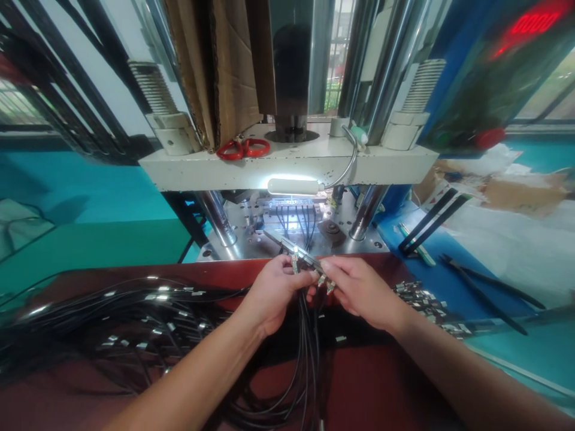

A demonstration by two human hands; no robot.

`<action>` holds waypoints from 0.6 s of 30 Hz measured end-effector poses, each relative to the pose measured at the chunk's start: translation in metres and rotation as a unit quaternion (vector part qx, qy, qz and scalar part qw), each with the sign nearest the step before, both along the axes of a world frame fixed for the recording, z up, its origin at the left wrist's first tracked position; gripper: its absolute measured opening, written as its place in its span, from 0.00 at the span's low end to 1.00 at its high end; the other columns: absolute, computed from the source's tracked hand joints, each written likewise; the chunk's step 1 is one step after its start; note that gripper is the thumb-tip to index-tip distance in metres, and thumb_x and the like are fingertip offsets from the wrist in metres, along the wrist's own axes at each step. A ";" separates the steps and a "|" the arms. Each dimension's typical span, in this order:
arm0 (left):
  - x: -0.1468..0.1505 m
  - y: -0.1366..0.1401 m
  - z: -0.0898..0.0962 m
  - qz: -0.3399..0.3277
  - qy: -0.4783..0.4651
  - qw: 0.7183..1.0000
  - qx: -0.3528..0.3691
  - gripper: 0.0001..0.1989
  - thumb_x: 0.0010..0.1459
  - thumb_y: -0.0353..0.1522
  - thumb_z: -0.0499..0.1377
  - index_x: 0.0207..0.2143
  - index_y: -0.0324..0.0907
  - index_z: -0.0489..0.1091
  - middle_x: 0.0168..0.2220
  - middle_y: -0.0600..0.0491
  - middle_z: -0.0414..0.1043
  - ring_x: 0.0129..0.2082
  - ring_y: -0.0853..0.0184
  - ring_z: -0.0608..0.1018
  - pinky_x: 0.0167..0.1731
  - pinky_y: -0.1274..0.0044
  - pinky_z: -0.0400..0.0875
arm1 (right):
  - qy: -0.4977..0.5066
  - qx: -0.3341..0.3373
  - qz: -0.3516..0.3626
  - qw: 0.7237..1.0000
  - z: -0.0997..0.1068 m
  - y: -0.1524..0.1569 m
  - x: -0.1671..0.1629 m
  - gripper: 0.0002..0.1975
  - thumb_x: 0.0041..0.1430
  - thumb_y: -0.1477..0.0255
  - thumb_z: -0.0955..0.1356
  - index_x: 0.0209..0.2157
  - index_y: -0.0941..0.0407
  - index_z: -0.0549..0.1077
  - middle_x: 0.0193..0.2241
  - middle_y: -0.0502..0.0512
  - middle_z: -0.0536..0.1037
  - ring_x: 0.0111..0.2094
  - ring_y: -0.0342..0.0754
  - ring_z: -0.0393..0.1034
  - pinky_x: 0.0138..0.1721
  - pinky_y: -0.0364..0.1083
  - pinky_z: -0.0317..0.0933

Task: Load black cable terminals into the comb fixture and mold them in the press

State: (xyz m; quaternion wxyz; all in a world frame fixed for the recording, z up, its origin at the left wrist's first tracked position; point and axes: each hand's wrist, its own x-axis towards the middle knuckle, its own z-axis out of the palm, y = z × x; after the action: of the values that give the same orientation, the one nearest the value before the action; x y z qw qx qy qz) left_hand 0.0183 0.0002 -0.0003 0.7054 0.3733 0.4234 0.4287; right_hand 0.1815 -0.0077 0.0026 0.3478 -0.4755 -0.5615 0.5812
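My left hand [276,290] is closed on black cables [305,344] with small metal connectors, which hang down from between my hands. One metal connector [295,260] stands up beside the left thumb. My right hand [362,292] pinches the near end of a slim metal bar [290,244] that slants up and left in front of the press. Further connectors [330,287] show by the right fingertips. Some fingers of both hands are hidden behind the parts. Beyond them, a lit metal mold [290,216] on the press bed has several black cables running out of it.
Loose cables with metal ends [157,323] cover the left of the dark red table [359,383]. More connectors [426,305] lie at right, near black tweezers [485,293]. Red-handled scissors [242,148] rest on the white press plate [381,167], above a lamp [294,187]. Steel posts [218,218] flank the bed.
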 end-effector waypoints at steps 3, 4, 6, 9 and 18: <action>-0.008 0.001 0.005 0.005 0.041 0.999 0.009 0.14 0.47 0.31 0.67 0.33 0.38 0.66 0.28 0.51 0.73 0.25 0.68 0.75 0.27 0.74 0.71 | 0.037 -0.034 -0.015 0.999 0.000 0.001 0.001 0.15 0.61 0.59 0.62 0.30 0.56 0.69 0.15 0.43 0.58 0.14 0.37 0.45 0.11 0.38 0.42; -0.012 0.001 0.006 0.010 0.044 0.999 0.010 0.13 0.47 0.31 0.67 0.33 0.38 0.66 0.29 0.51 0.73 0.26 0.68 0.76 0.28 0.74 0.71 | 0.043 -0.044 -0.024 0.998 -0.001 0.003 0.001 0.15 0.61 0.59 0.62 0.30 0.56 0.69 0.15 0.42 0.56 0.14 0.37 0.44 0.11 0.37 0.40; -0.018 0.003 0.007 0.010 0.022 1.000 0.005 0.12 0.49 0.32 0.67 0.33 0.38 0.68 0.30 0.51 0.72 0.29 0.69 0.75 0.31 0.76 0.71 | 0.043 -0.053 -0.041 0.997 -0.001 0.006 0.004 0.15 0.60 0.59 0.63 0.28 0.56 0.68 0.15 0.42 0.54 0.14 0.36 0.43 0.11 0.37 0.39; -0.025 0.005 0.005 -0.022 -0.045 0.999 -0.021 0.11 0.50 0.31 0.66 0.35 0.37 0.69 0.34 0.51 0.72 0.32 0.70 0.75 0.35 0.77 0.71 | 0.046 -0.050 -0.057 0.996 0.000 0.009 0.008 0.15 0.60 0.59 0.64 0.28 0.56 0.67 0.15 0.41 0.53 0.14 0.36 0.44 0.11 0.37 0.39; -0.020 0.004 0.003 -0.019 -0.093 0.993 -0.074 0.09 0.52 0.29 0.64 0.35 0.39 0.68 0.32 0.55 0.67 0.30 0.73 0.73 0.31 0.79 0.69 | 0.045 -0.053 -0.051 0.996 0.002 0.008 0.009 0.15 0.61 0.59 0.63 0.28 0.56 0.67 0.14 0.41 0.53 0.14 0.36 0.45 0.11 0.38 0.39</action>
State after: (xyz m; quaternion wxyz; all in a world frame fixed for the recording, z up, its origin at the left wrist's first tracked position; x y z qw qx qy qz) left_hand -0.0016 0.0046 0.0032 0.7756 0.2867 0.3795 0.4151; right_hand 0.1907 0.0001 0.0046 0.3765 -0.4945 -0.4884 0.6126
